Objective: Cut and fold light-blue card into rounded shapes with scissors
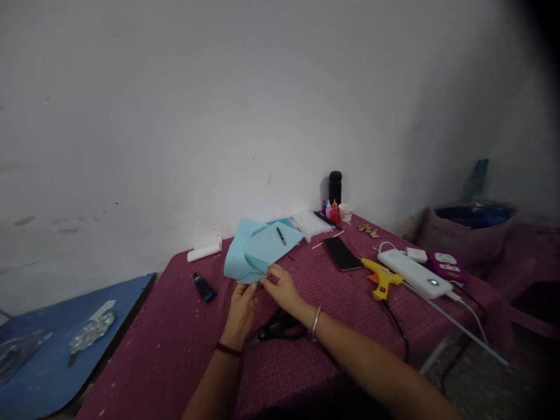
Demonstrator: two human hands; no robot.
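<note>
A sheet of light blue paper [238,252], curled and partly cut, is held up at its near edge by both hands. My left hand [241,312] pinches that edge from the left, fingers closed. Right beside it, my right hand [283,287] grips the same edge with thumb and fingers. Below my hands, black-handled scissors [282,326] lie on the table, their blades partly hidden by my left wrist. A dark pen [280,235] rests on the blue paper farther back.
On the maroon tablecloth [175,338] lie a dark blue tube [204,287], white roll [205,249], phone [342,254], yellow glue gun [381,277] and white power bank [413,273]. White sticks [311,223], paint bottles [335,211], a paper cup [345,212] and a black bottle [335,188] stand behind.
</note>
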